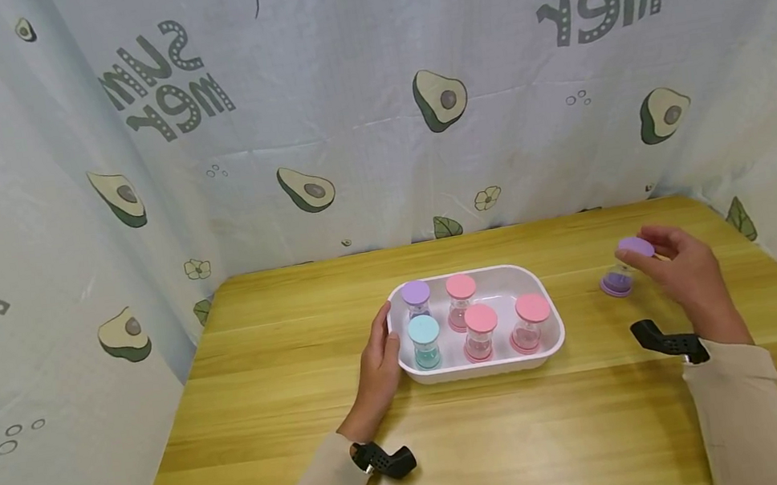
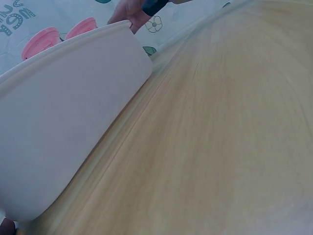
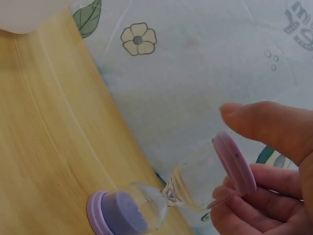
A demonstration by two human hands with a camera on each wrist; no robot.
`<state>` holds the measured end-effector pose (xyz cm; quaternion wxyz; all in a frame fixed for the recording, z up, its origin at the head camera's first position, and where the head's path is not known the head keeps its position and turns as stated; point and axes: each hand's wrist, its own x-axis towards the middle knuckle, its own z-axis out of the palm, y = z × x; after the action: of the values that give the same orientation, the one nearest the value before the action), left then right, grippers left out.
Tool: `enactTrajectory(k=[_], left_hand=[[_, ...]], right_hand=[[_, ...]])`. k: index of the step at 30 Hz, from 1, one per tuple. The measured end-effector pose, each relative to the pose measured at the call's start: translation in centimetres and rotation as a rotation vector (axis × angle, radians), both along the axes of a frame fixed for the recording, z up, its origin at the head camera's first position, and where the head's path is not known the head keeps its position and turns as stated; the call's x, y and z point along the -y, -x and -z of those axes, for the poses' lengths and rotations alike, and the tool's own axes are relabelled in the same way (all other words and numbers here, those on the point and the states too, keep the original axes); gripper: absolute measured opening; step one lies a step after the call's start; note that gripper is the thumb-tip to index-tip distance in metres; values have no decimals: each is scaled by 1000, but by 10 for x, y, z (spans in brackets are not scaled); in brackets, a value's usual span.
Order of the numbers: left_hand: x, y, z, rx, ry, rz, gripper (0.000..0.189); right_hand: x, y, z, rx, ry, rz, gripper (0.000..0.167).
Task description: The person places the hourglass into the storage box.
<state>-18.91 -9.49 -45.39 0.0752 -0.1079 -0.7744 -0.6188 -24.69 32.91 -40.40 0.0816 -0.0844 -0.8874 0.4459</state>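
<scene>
A purple-capped hourglass [image 1: 616, 282] stands on the table right of the tray, its purple sand in the lower bulb. My right hand [image 1: 686, 270] is around its top cap. In the right wrist view the thumb [image 3: 264, 122] is apart from the cap, while the other fingers lie beside and behind it. My left hand [image 1: 377, 365] rests against the left end of a white tray [image 1: 477, 371], fingers along the outside. In the tray stand a purple hourglass [image 1: 416, 294], a light-blue hourglass [image 1: 426, 341] and three pink hourglasses [image 1: 481, 331].
The wooden table [image 1: 287, 368] meets a hanging cloth [image 1: 358, 117] printed with avocados along its back and sides. Bare tray floor shows at the back right, behind the rightmost pink hourglass. Each wrist wears a black camera band.
</scene>
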Motion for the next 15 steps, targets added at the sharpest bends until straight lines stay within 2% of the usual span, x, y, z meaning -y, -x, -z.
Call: enactTrajectory(k=[15], left_hand=[[1,0,-1,-1,3,10,49]], right_hand=[[-3,1,2,64,-34,-33,81]])
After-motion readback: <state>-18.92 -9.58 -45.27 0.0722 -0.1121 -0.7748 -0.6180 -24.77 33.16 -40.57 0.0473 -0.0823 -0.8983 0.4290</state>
